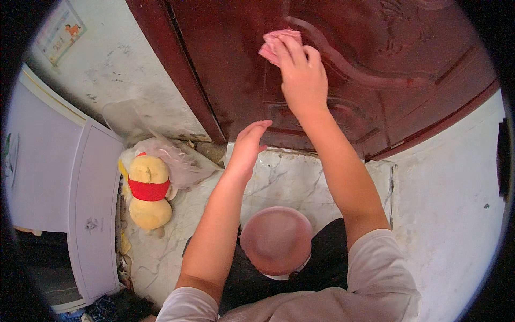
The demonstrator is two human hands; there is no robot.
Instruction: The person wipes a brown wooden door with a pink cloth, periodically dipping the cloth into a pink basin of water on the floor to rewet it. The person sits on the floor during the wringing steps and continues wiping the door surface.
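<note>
A folded pink cloth (279, 45) is under the fingers of my right hand (303, 74), pressed against the dark red panelled wooden door (237, 60). Below and to the left, my left hand (250, 147) holds nothing, its fingers extended and slightly bent in front of the door's lower part. A round pink basin (277, 241) stands between my legs, close to my body. What it contains is hard to make out.
A yellow plush toy with a red band (149, 193) lies on the marble-patterned floor (277, 181) at left, beside clear plastic wrapping (181, 161). Further left stands a pale lilac cabinet (96, 213). A white wall (442, 225) rises at right.
</note>
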